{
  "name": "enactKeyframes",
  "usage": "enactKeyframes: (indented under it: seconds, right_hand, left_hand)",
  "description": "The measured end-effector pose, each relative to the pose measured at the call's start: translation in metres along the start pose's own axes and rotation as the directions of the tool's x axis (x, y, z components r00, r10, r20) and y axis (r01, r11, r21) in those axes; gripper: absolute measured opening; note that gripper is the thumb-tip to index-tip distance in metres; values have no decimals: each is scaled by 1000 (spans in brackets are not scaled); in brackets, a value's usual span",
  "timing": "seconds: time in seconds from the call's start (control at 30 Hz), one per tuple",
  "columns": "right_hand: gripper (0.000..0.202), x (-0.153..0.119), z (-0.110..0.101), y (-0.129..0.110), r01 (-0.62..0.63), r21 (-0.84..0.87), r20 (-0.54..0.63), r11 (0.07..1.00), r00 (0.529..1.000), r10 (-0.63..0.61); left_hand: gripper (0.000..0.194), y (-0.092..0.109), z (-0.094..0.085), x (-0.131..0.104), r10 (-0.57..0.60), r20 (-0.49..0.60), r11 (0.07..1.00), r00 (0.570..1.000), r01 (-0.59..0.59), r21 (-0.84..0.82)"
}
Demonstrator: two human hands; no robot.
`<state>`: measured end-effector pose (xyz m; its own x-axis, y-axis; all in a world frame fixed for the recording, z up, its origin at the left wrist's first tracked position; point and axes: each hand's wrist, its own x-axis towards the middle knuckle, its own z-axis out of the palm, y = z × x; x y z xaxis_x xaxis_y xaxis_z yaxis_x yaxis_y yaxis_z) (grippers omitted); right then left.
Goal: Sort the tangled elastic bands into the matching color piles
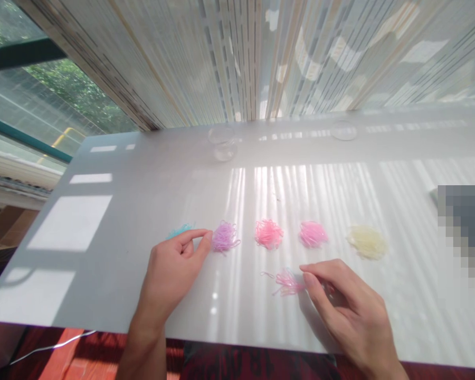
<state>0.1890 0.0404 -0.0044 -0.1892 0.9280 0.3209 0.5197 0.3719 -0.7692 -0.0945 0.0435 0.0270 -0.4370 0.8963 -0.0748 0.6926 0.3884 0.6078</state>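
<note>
Small elastic bands lie sorted by colour in a row of piles on the white table (150, 184). My left hand (174, 274) is closed, thumb and index fingertip pinched together at the left edge of the purple pile (224, 236). Part of the blue pile (182, 230) is hidden behind that hand. My right hand (348, 306) has thumb and index fingertip close together beside a smaller, mostly pink mixed pile (288, 283). Whatever either pinch holds is too small to make out. Farther along the row are a coral-pink pile (268, 234), a pink pile (313, 234) and a pale yellow pile (367, 242).
Clear round containers (224, 150) stand near the table's back edge, with a clear round lid or dish (344, 131) farther right. A blurred-out dark object (469, 227) is at the right. Striped blinds (241, 63) hang behind, and a white cable (53, 347) runs below left.
</note>
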Motion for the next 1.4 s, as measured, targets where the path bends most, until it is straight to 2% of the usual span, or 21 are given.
enactKeyframes:
  seconds: [0.17, 0.23, 0.3, 0.37, 0.47, 0.57, 0.67, 0.83, 1.0, 1.23, 1.4]
  right_hand:
    - [10, 1, 0, -1, 3, 1, -15, 1000, 1000, -3]
    - [9, 1, 0, -2, 7, 6, -31, 1000, 999, -7]
    - [11, 0, 0, -3, 13, 9, -42, 1000, 999, -12]
    - [13, -2, -2, -4, 21, 3, -42, 1000, 999, -20]
    - [16, -5, -7, -5, 34, -24, -16, 999, 999, -34]
    - [19, -8, -13, -4, 54, -47, 6, 997, 999, -54]
    - [22, -12, -16, -1, 68, -40, 35, 997, 997, -67]
    - [22, -18, -12, 4, 68, -28, 68, 997, 996, -66]
    - [19, -18, -7, 1, 74, -6, 55, 997, 996, -74]
    - [20, -14, 0, -6, 108, 58, 90, 992, 990, -113]
    - [13, -10, -2, -9, 111, 120, 107, 987, 986, -124]
  left_hand:
    - [39, 1, -3, -8, 27, -125, 1000, 992, -28, -10]
    - [34, 4, -3, -16, 82, -204, 996, 976, -88, -16]
    - [27, 8, 0, -26, 201, -223, 978, 954, -210, -17]
    - [20, 12, 7, -38, 365, -127, 929, 922, -370, -21]
    - [18, 18, 25, -54, 535, 79, 844, 841, -536, -10]
    - [19, 19, 41, -61, 608, 110, 786, 786, -616, 57]
    - [19, 20, 49, -62, 634, 67, 762, 771, -637, 120]
    - [25, 21, 53, -59, 646, 25, 751, 763, -641, 159]
    - [27, 18, 57, -56, 700, 18, 698, 714, -689, 198]
    - [6, 19, 54, -65, 731, -10, 682, 682, -731, 26]
    - [6, 26, 56, -69, 762, -17, 645, 647, -761, -67]
